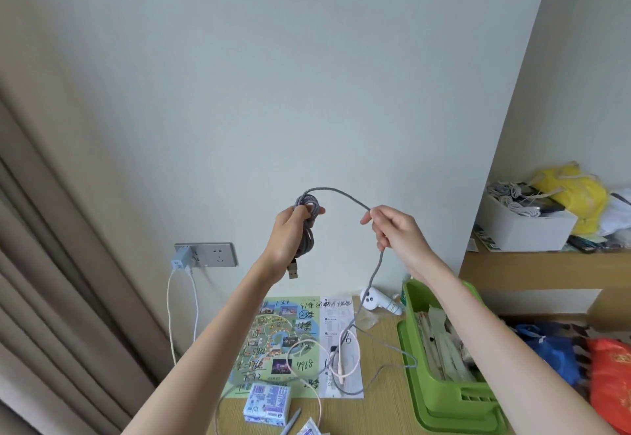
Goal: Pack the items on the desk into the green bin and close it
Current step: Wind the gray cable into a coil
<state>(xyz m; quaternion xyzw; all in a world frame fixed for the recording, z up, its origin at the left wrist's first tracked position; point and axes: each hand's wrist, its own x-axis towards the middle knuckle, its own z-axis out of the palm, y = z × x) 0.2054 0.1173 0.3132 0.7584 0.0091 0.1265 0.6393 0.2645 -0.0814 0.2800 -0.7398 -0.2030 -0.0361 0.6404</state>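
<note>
Up in front of the wall, the left hand [290, 233] grips a bundle of grey cable [341, 192] wound in loops, while the right hand [396, 229] pinches the free length just beside it. The bundle hangs lengthwise up and down, its USB plug [293, 270] pointing at the table [372, 414]. The tail trails down beside the green bin [440, 397]. I'd feed slack gently, matching loop size, so the tail doesn't drag the pink cord [359, 354].
</note>
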